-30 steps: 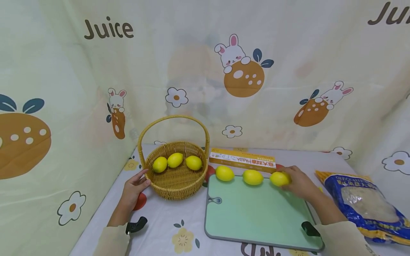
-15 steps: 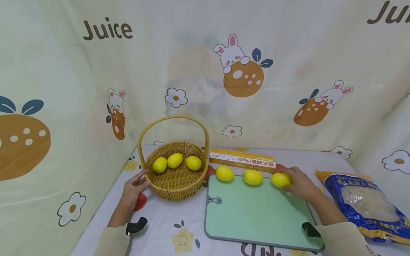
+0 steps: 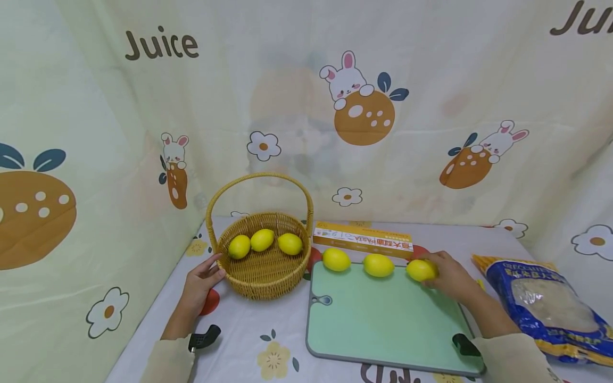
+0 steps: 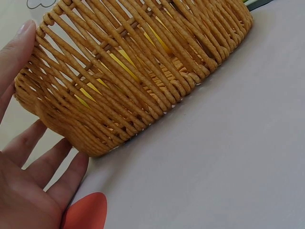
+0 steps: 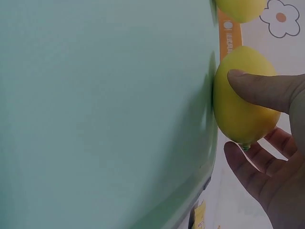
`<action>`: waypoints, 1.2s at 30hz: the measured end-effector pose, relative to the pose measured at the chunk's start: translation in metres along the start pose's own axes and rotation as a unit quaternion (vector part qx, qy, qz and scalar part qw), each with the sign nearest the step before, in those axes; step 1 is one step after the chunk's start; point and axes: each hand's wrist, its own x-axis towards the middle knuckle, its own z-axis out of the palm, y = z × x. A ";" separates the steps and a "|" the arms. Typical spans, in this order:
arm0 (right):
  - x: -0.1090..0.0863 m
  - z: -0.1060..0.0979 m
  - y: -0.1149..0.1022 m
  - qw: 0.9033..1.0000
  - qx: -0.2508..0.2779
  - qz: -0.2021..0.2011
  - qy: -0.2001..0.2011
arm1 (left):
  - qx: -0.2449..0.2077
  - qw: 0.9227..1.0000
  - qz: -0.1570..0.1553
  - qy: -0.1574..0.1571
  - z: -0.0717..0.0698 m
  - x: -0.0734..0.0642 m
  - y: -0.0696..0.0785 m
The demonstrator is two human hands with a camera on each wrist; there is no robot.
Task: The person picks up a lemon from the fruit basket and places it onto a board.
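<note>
The wicker basket (image 3: 268, 284) with a tall handle stands on the left, with three yellow lemons (image 3: 289, 244) inside. My left hand (image 3: 198, 284) touches its left side, the thumb near the rim and the other fingers spread fairly straight along the outer wall. On the right, my right hand (image 3: 447, 274) holds a lemon (image 3: 420, 271) at the far edge of the green cutting board (image 3: 383, 319). The thumb (image 5: 259, 88) presses on this lemon's skin, while the other fingers reach round behind it. Two more lemons (image 3: 378, 265) (image 3: 337, 259) sit in a row along that edge.
Behind the lemons lies a long yellow and white pasta box (image 3: 362, 239). A blue and yellow plastic bag (image 3: 546, 303) lies right of the board, close to my right forearm. Printed cloth (image 3: 306, 106) hangs behind and beside the table.
My right hand has shifted the lemon slightly to the right along the board's far edge, widening the gap to the middle lemon. The left hand and the basket have stayed put.
</note>
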 end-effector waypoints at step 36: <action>0.015 -0.016 -0.036 0.999 -0.024 -0.030 -0.004 | 0.025 1.000 -0.007 0.005 -0.002 0.003 -0.002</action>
